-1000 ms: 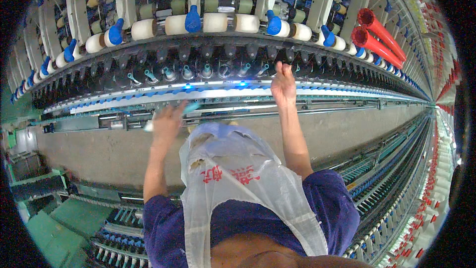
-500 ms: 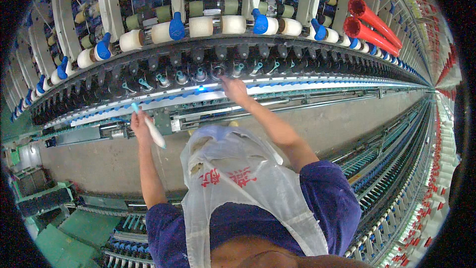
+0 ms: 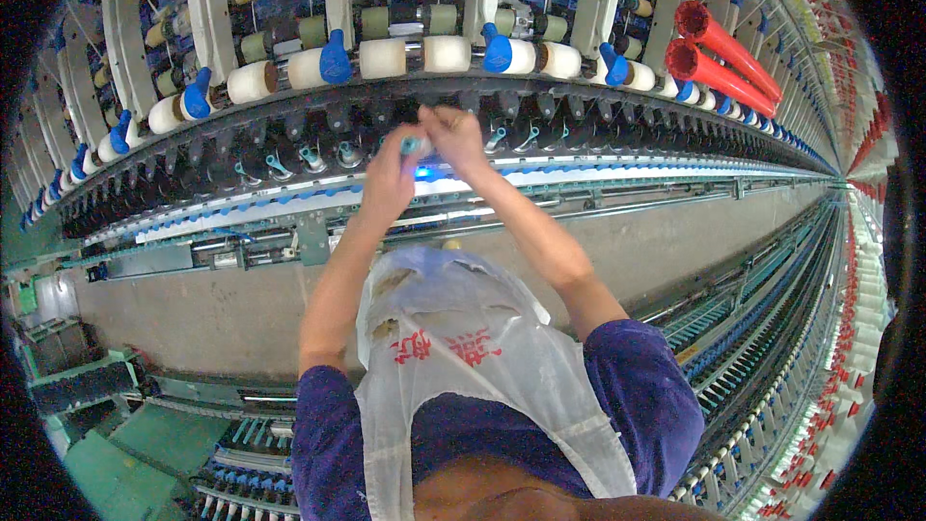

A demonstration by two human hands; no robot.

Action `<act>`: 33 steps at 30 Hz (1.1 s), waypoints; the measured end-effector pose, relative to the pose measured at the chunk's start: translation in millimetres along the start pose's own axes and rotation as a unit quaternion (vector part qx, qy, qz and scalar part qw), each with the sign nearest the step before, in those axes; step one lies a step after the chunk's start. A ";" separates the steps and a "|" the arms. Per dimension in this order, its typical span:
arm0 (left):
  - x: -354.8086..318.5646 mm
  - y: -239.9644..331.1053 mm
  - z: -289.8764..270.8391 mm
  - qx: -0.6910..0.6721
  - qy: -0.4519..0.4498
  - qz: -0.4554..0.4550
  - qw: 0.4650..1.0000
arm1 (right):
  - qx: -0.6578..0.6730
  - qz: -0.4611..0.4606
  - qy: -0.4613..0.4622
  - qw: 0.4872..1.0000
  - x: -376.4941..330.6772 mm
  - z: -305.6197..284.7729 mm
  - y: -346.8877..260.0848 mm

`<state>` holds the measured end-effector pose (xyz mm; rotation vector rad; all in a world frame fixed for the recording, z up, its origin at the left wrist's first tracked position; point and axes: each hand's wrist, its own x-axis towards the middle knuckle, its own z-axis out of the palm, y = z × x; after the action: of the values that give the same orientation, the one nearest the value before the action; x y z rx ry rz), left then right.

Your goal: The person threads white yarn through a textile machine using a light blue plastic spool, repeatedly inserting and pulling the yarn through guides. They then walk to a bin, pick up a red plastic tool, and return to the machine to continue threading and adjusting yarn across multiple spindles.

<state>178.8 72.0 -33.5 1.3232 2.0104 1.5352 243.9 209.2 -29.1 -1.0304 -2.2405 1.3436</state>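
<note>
The view is filled by a long metal machine, along whose front a row of white, barrel-shaped rollers is carried. Below, a flat, dull grey-brown floor is seen. The person's front is covered by an apron of thin, wrinkled, whitish material, marked with red printing. Two hollow, round red tubes are laid side by side on the machine, at right. At its dark front, both bare hands are held close together: a teal-ended bobbin is gripped in the left hand, and just beside it the right hand is held with fingers bunched. To their left, four smaller teal-topped tubes are counted; below, a blue light is partly covered. Most of the bobbin is hidden by the left hand. Perhaps thread is pinched by the right fingertips, but that cannot be told.
</note>
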 end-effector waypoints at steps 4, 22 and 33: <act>34.3 -7.9 38.7 0.065 -0.086 -0.118 0.987 | 0.133 -0.058 -0.067 0.987 -8.6 -43.7 -46.3; -101.1 -130.2 122.1 -0.084 0.221 -0.211 0.948 | 0.170 -0.037 -0.068 0.982 -43.0 -90.9 -160.1; -148.8 -326.9 182.2 -0.379 0.233 -0.504 0.740 | 0.183 -0.129 -0.007 0.975 -47.3 -93.0 -113.0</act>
<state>224.9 61.3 -433.5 -0.4840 1.4751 1.7638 285.5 199.7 118.6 -0.5820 -1.9494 1.5647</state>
